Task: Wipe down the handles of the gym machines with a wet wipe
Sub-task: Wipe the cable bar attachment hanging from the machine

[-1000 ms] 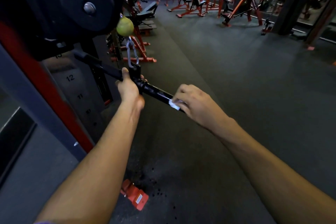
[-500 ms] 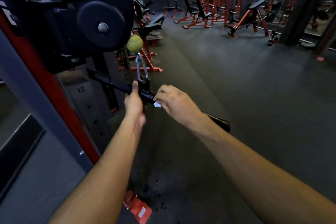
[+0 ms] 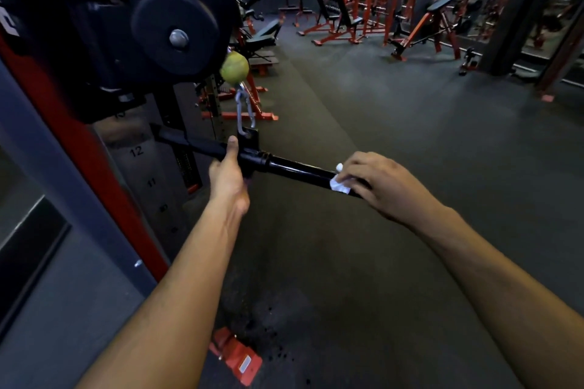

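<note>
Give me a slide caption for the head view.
Left hand steadies black cable bar; right hand rubs white wet wipe along it.

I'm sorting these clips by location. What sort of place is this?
A commercial gym, most likely: a numbered grey weight stack stands at left, red-framed black padded benches line the back, and the black cable-machine bar hangs from a silver carabiner.

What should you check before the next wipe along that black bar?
1. Wipe sits between the right hand and the bar: ok.
2. Left hand grips the bar beside the metal clip to steady it: ok.
3. Clip joins the bar to the green ball: ok.
4. Wipe is wet enough: cannot tell.
5. Far end of the bar is wiped: cannot tell, the right hand hides it.
</note>
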`<action>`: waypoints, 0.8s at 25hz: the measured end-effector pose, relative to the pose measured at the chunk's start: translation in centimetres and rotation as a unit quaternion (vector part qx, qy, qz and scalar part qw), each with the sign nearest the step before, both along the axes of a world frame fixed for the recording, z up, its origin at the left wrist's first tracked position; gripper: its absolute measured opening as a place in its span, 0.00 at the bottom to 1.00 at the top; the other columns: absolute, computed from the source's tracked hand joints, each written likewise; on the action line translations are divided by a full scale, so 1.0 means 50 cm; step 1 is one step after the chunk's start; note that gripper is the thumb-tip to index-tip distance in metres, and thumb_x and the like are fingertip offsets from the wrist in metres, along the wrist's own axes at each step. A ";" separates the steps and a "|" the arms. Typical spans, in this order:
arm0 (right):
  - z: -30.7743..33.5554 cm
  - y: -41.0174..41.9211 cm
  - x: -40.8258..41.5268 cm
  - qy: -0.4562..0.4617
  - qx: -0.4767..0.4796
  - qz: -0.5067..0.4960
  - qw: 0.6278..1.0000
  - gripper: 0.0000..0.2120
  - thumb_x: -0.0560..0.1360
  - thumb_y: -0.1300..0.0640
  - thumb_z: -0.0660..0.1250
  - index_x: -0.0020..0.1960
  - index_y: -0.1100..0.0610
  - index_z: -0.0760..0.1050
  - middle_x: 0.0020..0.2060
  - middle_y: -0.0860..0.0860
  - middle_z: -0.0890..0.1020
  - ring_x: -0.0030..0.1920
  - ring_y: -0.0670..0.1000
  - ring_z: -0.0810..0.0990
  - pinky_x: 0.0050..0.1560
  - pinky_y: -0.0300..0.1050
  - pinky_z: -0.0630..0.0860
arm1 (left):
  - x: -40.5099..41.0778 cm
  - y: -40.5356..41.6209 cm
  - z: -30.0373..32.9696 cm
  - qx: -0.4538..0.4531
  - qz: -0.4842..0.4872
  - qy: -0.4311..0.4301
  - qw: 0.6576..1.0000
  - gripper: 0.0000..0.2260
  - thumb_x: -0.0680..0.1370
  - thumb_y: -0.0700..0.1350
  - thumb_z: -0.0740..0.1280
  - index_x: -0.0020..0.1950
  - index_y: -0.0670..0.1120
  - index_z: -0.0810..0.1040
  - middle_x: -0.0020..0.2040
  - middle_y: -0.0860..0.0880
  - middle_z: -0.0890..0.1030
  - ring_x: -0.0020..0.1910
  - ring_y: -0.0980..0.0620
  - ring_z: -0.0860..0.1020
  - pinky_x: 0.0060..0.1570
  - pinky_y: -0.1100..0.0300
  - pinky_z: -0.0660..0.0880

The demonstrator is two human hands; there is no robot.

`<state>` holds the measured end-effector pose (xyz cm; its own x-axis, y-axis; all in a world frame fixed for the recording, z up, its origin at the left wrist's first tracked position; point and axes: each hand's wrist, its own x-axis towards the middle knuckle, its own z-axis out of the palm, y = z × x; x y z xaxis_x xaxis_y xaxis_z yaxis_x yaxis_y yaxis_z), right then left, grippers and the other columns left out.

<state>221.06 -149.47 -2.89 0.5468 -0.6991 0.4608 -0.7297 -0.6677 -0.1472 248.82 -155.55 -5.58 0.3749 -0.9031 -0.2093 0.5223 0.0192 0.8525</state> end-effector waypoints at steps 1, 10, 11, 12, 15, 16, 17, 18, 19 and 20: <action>-0.004 0.011 -0.024 0.000 0.014 -0.017 1.000 0.06 0.79 0.60 0.68 0.53 0.53 0.82 0.51 0.47 0.80 0.51 0.52 0.79 0.52 0.48 0.76 | -0.002 -0.002 -0.001 -0.003 0.006 0.001 1.000 0.17 0.81 0.53 0.70 0.66 0.47 0.75 0.55 0.49 0.84 0.56 0.48 0.82 0.46 0.55 0.77; -0.045 0.051 -0.086 -0.134 0.055 -0.101 0.984 0.10 0.78 0.65 0.67 0.51 0.51 0.80 0.51 0.45 0.79 0.53 0.45 0.79 0.55 0.46 0.76 | -0.073 0.047 -0.028 -0.024 0.032 -0.009 0.999 0.22 0.80 0.56 0.70 0.68 0.45 0.72 0.55 0.49 0.81 0.46 0.56 0.82 0.38 0.60 0.81; -0.051 0.051 -0.084 -0.138 0.061 -0.103 0.983 0.10 0.78 0.65 0.67 0.51 0.51 0.80 0.52 0.44 0.79 0.53 0.44 0.79 0.55 0.45 0.76 | -0.091 0.060 -0.039 -0.017 0.007 -0.022 1.000 0.26 0.79 0.56 0.71 0.71 0.45 0.70 0.59 0.48 0.80 0.51 0.54 0.82 0.40 0.59 0.82; -0.057 0.050 -0.082 -0.141 0.070 -0.102 0.982 0.10 0.78 0.65 0.67 0.51 0.50 0.80 0.52 0.44 0.79 0.54 0.44 0.79 0.56 0.44 0.76 | -0.111 0.071 -0.045 -0.010 -0.025 -0.035 0.999 0.30 0.77 0.56 0.73 0.74 0.47 0.68 0.63 0.48 0.79 0.56 0.50 0.81 0.42 0.57 0.83; -0.067 0.050 -0.080 -0.149 0.101 -0.091 0.980 0.11 0.78 0.65 0.68 0.51 0.50 0.81 0.51 0.43 0.79 0.52 0.43 0.80 0.55 0.41 0.76 | -0.152 0.080 -0.038 0.007 -0.073 -0.064 0.995 0.34 0.73 0.51 0.78 0.75 0.49 0.66 0.63 0.48 0.78 0.56 0.48 0.82 0.41 0.56 0.83; -0.069 0.051 -0.081 -0.148 0.109 -0.089 0.979 0.10 0.78 0.64 0.69 0.51 0.49 0.81 0.50 0.43 0.80 0.52 0.43 0.80 0.54 0.41 0.77 | -0.158 0.077 -0.036 0.009 -0.063 -0.067 0.996 0.30 0.73 0.49 0.79 0.71 0.48 0.69 0.60 0.46 0.80 0.52 0.49 0.83 0.39 0.57 0.82; -0.070 0.050 -0.082 -0.149 0.114 -0.090 0.978 0.10 0.78 0.64 0.69 0.50 0.48 0.81 0.50 0.43 0.80 0.51 0.42 0.80 0.53 0.41 0.77 | -0.160 0.074 -0.035 0.010 -0.057 -0.068 0.996 0.26 0.74 0.46 0.79 0.67 0.46 0.72 0.57 0.45 0.81 0.49 0.50 0.84 0.37 0.58 0.81; -0.071 0.049 -0.086 -0.151 0.119 -0.099 0.976 0.10 0.78 0.63 0.69 0.49 0.48 0.81 0.49 0.42 0.80 0.50 0.42 0.80 0.52 0.42 0.77 | -0.160 0.073 -0.033 0.010 -0.059 -0.064 0.996 0.23 0.74 0.44 0.79 0.64 0.45 0.73 0.55 0.45 0.82 0.47 0.50 0.84 0.36 0.59 0.81; -0.071 0.044 -0.091 -0.154 0.129 -0.118 0.972 0.09 0.77 0.61 0.70 0.48 0.47 0.81 0.47 0.42 0.80 0.50 0.42 0.79 0.52 0.44 0.78 | -0.159 0.070 -0.032 0.009 -0.067 -0.058 0.996 0.21 0.74 0.42 0.78 0.63 0.44 0.74 0.53 0.45 0.82 0.47 0.51 0.84 0.36 0.58 0.81; -0.070 0.038 -0.098 -0.158 0.146 -0.141 0.966 0.08 0.77 0.59 0.70 0.47 0.45 0.81 0.46 0.42 0.80 0.49 0.42 0.79 0.51 0.46 0.78 | -0.158 0.067 -0.032 0.006 -0.075 -0.053 0.996 0.21 0.74 0.41 0.78 0.63 0.43 0.75 0.53 0.44 0.82 0.49 0.49 0.84 0.38 0.57 0.82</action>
